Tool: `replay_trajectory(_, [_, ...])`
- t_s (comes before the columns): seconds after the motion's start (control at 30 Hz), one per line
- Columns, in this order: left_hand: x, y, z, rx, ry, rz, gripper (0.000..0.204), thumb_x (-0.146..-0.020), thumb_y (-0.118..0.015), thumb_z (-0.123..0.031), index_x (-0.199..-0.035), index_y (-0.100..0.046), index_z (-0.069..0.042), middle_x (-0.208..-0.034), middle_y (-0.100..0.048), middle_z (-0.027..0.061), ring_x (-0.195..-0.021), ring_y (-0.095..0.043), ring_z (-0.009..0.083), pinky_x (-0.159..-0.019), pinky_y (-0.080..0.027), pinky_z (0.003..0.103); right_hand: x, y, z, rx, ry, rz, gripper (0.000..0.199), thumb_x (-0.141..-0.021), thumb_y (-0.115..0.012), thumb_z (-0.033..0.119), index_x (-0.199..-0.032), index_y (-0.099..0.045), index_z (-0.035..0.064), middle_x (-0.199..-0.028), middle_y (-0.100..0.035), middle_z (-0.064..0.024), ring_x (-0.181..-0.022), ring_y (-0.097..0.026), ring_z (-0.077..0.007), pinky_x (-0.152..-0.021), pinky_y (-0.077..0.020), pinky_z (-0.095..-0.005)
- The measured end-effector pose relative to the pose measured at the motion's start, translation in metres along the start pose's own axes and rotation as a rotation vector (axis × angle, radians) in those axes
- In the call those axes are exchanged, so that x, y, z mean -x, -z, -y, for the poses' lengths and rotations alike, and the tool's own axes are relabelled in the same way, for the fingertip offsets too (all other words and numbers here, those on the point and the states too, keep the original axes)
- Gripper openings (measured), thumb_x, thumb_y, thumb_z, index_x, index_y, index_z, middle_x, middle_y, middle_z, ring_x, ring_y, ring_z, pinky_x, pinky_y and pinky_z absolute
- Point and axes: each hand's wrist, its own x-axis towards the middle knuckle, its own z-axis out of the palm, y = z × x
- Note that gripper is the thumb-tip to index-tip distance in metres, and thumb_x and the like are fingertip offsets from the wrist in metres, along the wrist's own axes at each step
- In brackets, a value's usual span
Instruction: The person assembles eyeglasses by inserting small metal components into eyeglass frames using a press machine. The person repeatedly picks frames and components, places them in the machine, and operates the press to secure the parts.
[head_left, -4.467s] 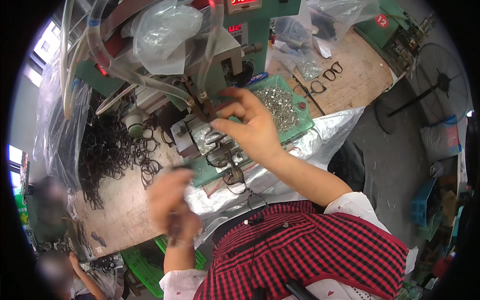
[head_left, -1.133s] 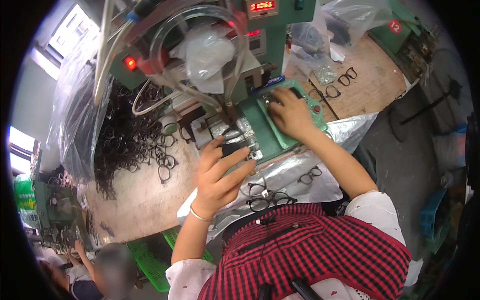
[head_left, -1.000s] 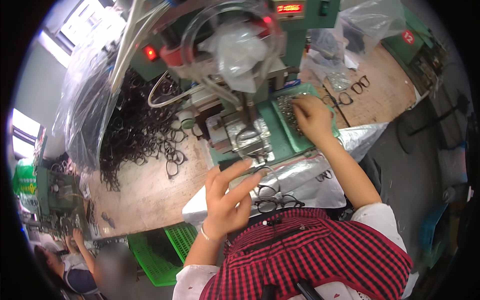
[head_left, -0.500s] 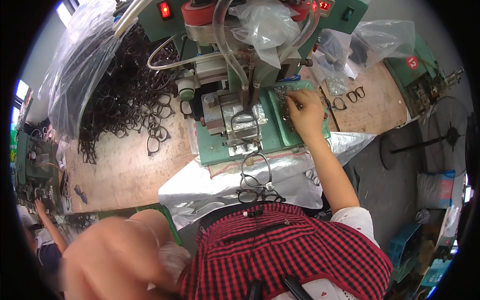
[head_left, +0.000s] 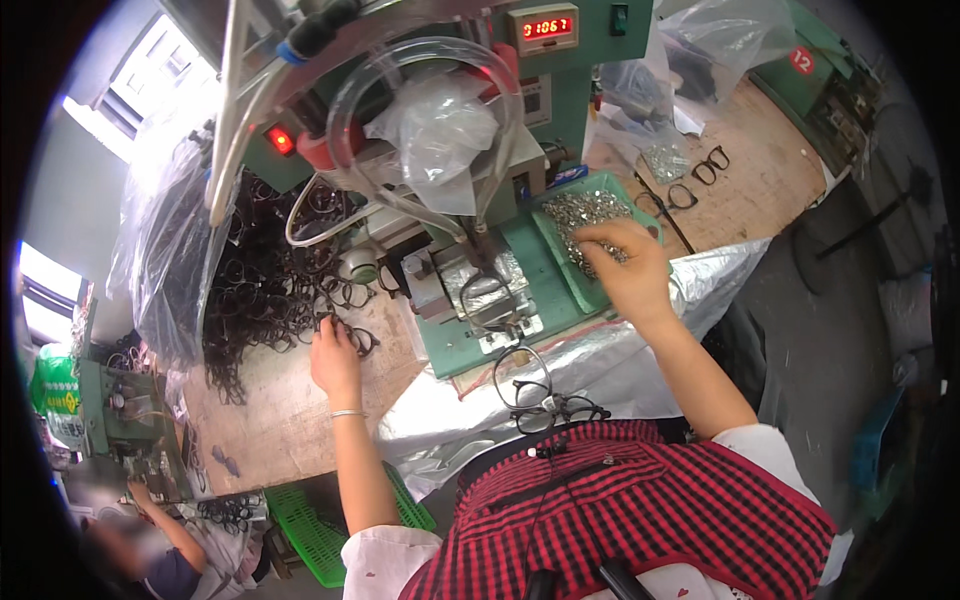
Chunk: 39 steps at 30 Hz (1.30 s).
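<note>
Person at a green machine [head_left: 500, 330] w/ a frame clamped on it. Left hand [head_left: 335, 355], fingers curled, reaches into pile of black glasses frames [head_left: 270, 290] on wooden bench [head_left: 270, 420]. Right hand [head_left: 625, 265], fingers bent down, picks among small metal parts in green tray [head_left: 585, 215]; actual hold can't be told.

Right hand [head_left: 625, 270] fingertips hidden (among parts), co-worker blurred

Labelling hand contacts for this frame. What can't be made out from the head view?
- Left hand: its fingertips merge into the dark pile of eyeglass frames; whether they pinch one is unclear.
- Right hand: its palm covers the small metal parts in the green tray; any grip is hidden.
- The metal parts: too small to identify.
- Press head above the fixture: hidden behind a plastic bag.
</note>
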Motion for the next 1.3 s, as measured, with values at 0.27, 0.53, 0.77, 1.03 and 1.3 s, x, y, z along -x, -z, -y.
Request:
replay_trajectory(0.27, [0.023,0.046,-0.033,1.057,0.065,-0.208,0.014,-0.107,-0.052,-0.015,-0.111,-0.054,-0.002,-0.092,-0.066,0.0073,-0.082,-0.064,0.0131,-0.07,-0.052,0.027,-0.015,-0.052,0.056,-0.524,-0.168,0.114,0.036,-0.082,-0.074,0.004,-0.115,-0.062,-0.0005,-0.091,-0.07,-0.0073,-0.088,-0.067,-0.0157,-0.082,-0.0504,-0.0293])
replay_trajectory(0.53, [0.028,0.166,-0.143,1.631,-0.616,-0.328,0.013,-0.106,-0.053,-0.011,-0.115,-0.055,-0.002,-0.111,-0.064,0.0141,-0.101,-0.062,0.0211,-0.089,-0.053,0.034,-0.018,-0.056,0.071,-0.862,-0.313,0.177,0.048,-0.082,-0.072,-0.001,-0.127,-0.055,-0.0013,-0.091,-0.069,-0.0052,-0.089,-0.064,-0.0113,-0.085,-0.0491,-0.0261])
replay_trajectory(0.77, [0.024,0.173,-0.166,1.365,-0.719,-0.34,0.012,-0.103,-0.057,-0.008,-0.113,-0.057,-0.001,-0.105,-0.068,0.0182,-0.098,-0.065,0.0221,-0.087,-0.051,0.033,-0.009,-0.04,0.097,-0.747,-0.393,0.225,0.05,-0.085,-0.068,-0.001,-0.132,-0.054,-0.0008,-0.104,-0.071,-0.0091,-0.099,-0.066,-0.0136,-0.09,-0.0495,-0.0289])
replay_trajectory(1.03, [0.059,0.135,-0.185,0.748,-1.246,-0.276,0.025,-0.071,-0.082,-0.012,-0.096,-0.077,-0.012,-0.108,-0.073,0.0043,-0.09,-0.062,0.0278,-0.088,-0.056,0.049,-0.021,-0.006,-0.011,-0.103,-0.022,-0.271,0.041,-0.085,-0.068,0.005,-0.126,-0.064,0.0023,-0.118,-0.068,-0.0135,-0.112,-0.066,-0.0268,-0.098,-0.0498,-0.0355])
replay_trajectory(1.3, [0.062,0.127,-0.184,0.766,-1.208,-0.231,0.027,-0.072,-0.083,-0.01,-0.098,-0.076,-0.013,-0.107,-0.073,0.0048,-0.087,-0.059,0.0273,-0.093,-0.054,0.051,0.014,-0.025,-0.016,0.503,0.201,0.183,0.017,-0.072,-0.075,0.013,-0.086,-0.073,0.0039,-0.137,-0.056,-0.0164,-0.137,-0.046,-0.0343,-0.089,-0.0528,-0.047])
